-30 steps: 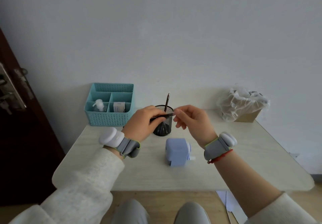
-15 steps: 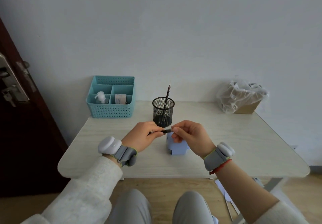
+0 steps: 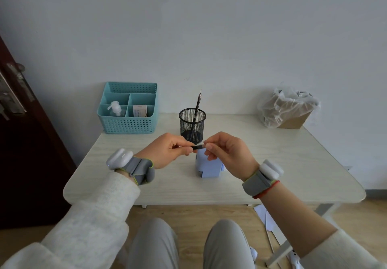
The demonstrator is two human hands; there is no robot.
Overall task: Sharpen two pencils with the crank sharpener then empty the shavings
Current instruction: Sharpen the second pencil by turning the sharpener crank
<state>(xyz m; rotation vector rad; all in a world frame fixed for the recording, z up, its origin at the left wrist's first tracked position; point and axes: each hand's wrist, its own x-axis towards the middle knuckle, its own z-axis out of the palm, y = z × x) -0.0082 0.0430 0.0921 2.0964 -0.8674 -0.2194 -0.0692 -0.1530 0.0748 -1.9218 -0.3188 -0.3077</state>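
A short dark pencil lies level between my two hands, above the table's middle. My left hand grips its left part with curled fingers. My right hand pinches its right end between thumb and fingertips. Directly below and behind my right hand stands the pale blue crank sharpener on the table, partly hidden by the fingers. A black mesh pen cup stands just beyond, with a second dark pencil leaning upright in it.
A teal divided basket with a pump bottle and a small box sits at the back left. A box lined with a clear plastic bag sits at the back right. A dark door stands left of the pale wooden table.
Both hands came down and toward me with the pencil, from in front of the mesh cup to just above the sharpener. The view tilted down too.
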